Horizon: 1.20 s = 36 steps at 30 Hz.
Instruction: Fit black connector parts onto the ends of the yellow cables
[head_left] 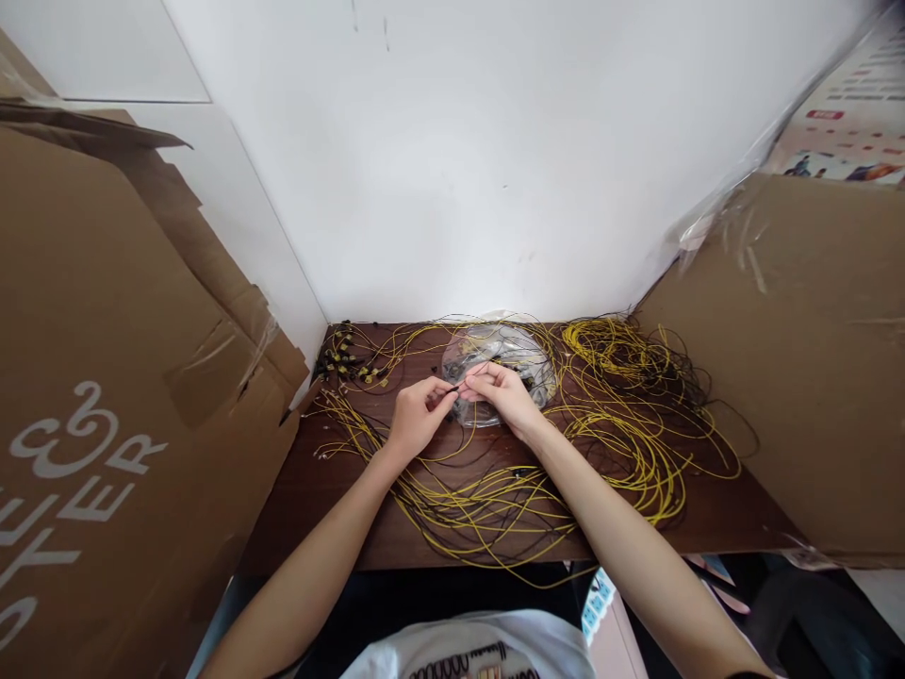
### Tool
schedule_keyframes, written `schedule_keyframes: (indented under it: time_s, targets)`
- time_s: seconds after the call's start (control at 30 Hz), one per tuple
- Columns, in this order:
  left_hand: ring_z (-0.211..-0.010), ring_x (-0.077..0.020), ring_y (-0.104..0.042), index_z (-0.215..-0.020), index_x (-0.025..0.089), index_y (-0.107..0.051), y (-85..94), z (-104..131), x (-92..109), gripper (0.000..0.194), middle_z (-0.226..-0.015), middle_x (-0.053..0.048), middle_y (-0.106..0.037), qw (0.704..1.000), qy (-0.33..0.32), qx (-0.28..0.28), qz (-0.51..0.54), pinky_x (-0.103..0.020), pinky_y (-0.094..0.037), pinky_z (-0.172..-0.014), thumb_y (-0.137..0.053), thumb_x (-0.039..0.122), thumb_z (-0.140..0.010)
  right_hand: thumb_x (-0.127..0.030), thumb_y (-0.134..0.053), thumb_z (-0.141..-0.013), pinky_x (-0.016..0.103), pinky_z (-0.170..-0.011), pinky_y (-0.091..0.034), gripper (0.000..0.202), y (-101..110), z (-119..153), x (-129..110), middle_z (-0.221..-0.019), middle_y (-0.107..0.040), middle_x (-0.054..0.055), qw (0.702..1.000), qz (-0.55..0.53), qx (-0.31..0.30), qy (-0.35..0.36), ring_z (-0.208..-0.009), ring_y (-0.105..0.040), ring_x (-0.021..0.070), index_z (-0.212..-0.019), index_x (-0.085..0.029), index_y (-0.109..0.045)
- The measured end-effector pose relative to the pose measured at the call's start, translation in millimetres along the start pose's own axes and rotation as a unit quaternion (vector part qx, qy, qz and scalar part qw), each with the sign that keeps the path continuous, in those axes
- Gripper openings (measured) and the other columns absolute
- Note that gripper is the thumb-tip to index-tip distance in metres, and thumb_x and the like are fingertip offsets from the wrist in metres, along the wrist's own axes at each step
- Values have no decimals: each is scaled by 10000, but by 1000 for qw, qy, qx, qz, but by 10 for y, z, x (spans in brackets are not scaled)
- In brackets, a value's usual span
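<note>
Above the middle of the brown table, my left hand [421,412] pinches a small black connector [454,389] between thumb and fingertips. My right hand [501,394] is closed at the fingertips on a thin wire beside that connector, the two hands almost touching. Behind and under them lies a clear plastic bag [487,344] with small dark parts in it. A long bundle of yellow and black wires [487,505] curves across the table below my hands. Part of the wire between my fingers is hidden.
Coiled yellow wires [608,349] lie at the back right, and black and yellow connectors [346,358] cluster at the back left. Cardboard stands on both sides, a left box [106,311] and a right box [798,377]. A white wall [481,170] closes the back.
</note>
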State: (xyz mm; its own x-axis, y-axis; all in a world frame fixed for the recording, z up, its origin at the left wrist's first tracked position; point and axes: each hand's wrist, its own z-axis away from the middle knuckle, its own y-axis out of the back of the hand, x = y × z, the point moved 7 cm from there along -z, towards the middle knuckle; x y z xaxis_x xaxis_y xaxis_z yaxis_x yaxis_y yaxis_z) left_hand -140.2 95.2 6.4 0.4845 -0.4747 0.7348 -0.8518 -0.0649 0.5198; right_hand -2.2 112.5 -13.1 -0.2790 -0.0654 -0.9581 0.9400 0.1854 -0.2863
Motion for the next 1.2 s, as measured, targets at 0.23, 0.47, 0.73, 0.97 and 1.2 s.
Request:
schedule_keyframes:
  time_s: [0.23, 0.47, 0.73, 0.97, 1.2]
  targets:
    - [-559, -94, -502, -843, 150, -639, -11, 8, 11, 144, -669, -12, -609, 1000, -10, 6, -22, -197, -403, -541, -565, 268, -806, -327, -799, -557, 260, -667, -481, 292, -5, 13, -12, -690, -690, 23, 999, 37, 0, 4, -654, -636, 132, -759, -147, -689]
    - [-575, -95, -509, -876, 159, -638, -12, 11, 37, 139, -713, -16, -619, 999, -20, 10, -27, -207, -414, -568, -565, 256, -808, -342, -796, -555, 278, -671, -481, 300, 10, 18, -30, -684, -692, 31, 999, 35, 6, 2, -654, -637, 148, -762, -151, -695]
    - [-589, -98, -519, -887, 166, -650, -9, 18, 17, 141, -721, -17, -621, 999, -14, 6, -34, -211, -419, -584, -572, 254, -809, -324, -797, -560, 261, -667, -477, 289, -2, 30, -22, -680, -689, 25, 999, 33, 4, 1, -655, -636, 136, -761, -145, -693]
    - [-576, -98, -502, -878, 167, -654, -22, 14, 7, 141, -693, -11, -602, 999, -17, 2, -45, -211, -403, -569, -574, 260, -809, -341, -798, -554, 274, -667, -482, 300, -2, 23, -22, -678, -686, 26, 999, 40, 6, 2, -639, -633, 139, -754, -145, -688]
    - [-586, -107, -507, -866, 168, -649, -10, 19, 7, 140, -686, -15, -599, 999, -16, 0, -48, -215, -396, -566, -570, 272, -815, -358, -790, -574, 254, -654, -493, 317, 11, 14, 0, -716, -700, 33, 1000, 26, 10, -4, -643, -648, 130, -770, -148, -656]
